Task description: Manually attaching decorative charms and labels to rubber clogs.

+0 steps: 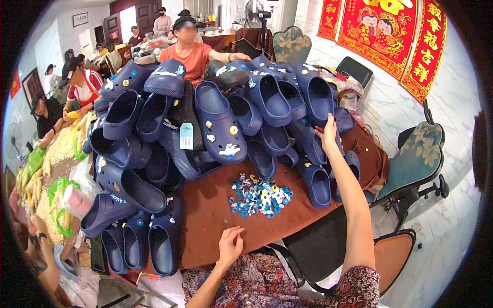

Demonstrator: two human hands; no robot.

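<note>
My right hand (327, 134) reaches to the right side of a heap of navy clogs, its fingers closed on the heel of one navy clog (317, 98). Nearer to me, my left hand (230, 247) hangs by the table's front edge, fingers loosely bent and slightly apart, holding nothing. Between the hands and the heap lies a pile of small blue, white and yellow shoe charms (261, 196). In the middle of the heap, a clog (220, 120) carries several charms on its upper. A light-blue tag (186, 136) hangs to its left.
A brown cloth (205, 205) covers the table. Behind the heap sits a person in an orange top (191, 54), one arm stretched toward the clogs. Other people work at left beside a table spread with pale kernels (57, 154). A green-backed chair (418, 154) stands at right.
</note>
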